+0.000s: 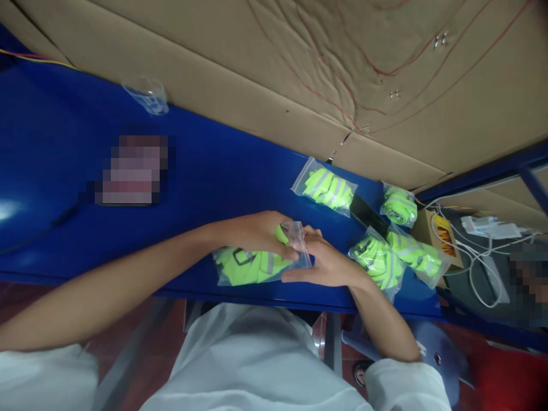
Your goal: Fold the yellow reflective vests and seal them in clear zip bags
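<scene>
A clear zip bag with a folded neon-yellow, grey-striped item (244,268) lies near the front edge of the blue table (222,171). Over its top rests my left hand (261,231), its fingers pressing the bag near the open-end side. My right hand (321,260) is at the bag's right end, thumb and fingers on the clear plastic flap (298,231). Both hands nearly touch there. Just right of my right hand lies another bagged neon item (377,260), overlapping a further one (415,254).
Two more neon bags (329,188) (399,205) lie towards the back, near a black strip (368,214). A pixelated device (135,171) and crumpled plastic (149,97) are at left. At right stand a cardboard box (428,228) and white cables (483,257). Cardboard lines the back.
</scene>
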Available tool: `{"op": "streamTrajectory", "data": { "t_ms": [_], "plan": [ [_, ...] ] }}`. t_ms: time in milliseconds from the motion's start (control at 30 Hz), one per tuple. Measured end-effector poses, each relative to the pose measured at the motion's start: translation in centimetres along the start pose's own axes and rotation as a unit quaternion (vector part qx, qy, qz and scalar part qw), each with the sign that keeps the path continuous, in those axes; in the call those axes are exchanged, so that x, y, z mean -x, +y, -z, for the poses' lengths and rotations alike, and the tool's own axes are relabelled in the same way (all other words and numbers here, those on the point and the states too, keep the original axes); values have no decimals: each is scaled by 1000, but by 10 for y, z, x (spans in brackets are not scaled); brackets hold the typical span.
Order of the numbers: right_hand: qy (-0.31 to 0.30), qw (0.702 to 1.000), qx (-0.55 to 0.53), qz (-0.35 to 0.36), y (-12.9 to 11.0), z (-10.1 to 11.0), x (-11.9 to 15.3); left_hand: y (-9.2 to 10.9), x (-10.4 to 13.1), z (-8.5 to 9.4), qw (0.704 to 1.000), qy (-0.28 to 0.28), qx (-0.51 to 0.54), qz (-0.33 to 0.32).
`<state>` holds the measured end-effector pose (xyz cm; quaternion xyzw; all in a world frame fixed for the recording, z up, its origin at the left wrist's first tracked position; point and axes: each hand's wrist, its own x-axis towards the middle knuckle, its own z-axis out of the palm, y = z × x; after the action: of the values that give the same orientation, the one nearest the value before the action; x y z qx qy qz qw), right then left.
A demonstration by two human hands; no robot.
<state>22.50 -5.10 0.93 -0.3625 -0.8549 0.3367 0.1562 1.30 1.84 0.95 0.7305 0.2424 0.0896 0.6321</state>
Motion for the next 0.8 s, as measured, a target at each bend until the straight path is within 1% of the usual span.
{"op": "streamTrajectory", "data": {
  "t_ms": [67, 133, 167, 200, 233, 267, 333, 367, 400, 433, 500, 567, 633, 733, 800],
  "plan": [
    [-7, 999, -31, 10, 2, 0, -2, 1, 0, -4, 1000, -12, -11, -6],
    [3, 994, -103, 24, 6, 4, -2, 2, -1, -7, 1000, -19, -17, -8],
    [16, 990, -137, 23, 8, 7, -1, 2, -1, -9, 1000, -13, -9, -6],
    [37, 986, -163, 13, 11, 11, 1, 1, -2, -10, 1000, 5, 10, 1],
    [70, 982, -178, -3, 13, 15, 3, 1, -2, -10, 998, 37, 39, 14],
    [115, 976, -182, -18, 15, 19, 5, 1, -2, -10, 993, 82, 79, 33],
    [207, 961, -178, -43, 18, 25, 7, 0, -3, -10, 965, 181, 173, 75],
    [238, 953, -178, -54, 19, 26, 7, 0, -2, -10, 947, 221, 215, 90],
    [253, 948, -181, -69, 20, 27, 7, 0, -2, -10, 931, 247, 249, 97],
    [253, 945, -189, -88, 21, 26, 6, 0, -1, -10, 921, 261, 272, 96],
    [239, 938, -215, -131, 22, 23, 3, 0, -1, -10, 918, 262, 290, 75],
    [243, 932, -227, -147, 22, 19, 0, -1, -1, -10, 924, 249, 286, 50],
    [267, 932, -207, -135, 22, 15, -1, -2, -2, -9, 930, 248, 270, 32],
    [314, 934, -136, -103, 19, 12, -1, -3, -3, -9, 930, 268, 250, 27],
    [321, 939, -102, -71, 17, 11, 0, -4, -2, -9, 930, 267, 252, 27]
  ]
}}
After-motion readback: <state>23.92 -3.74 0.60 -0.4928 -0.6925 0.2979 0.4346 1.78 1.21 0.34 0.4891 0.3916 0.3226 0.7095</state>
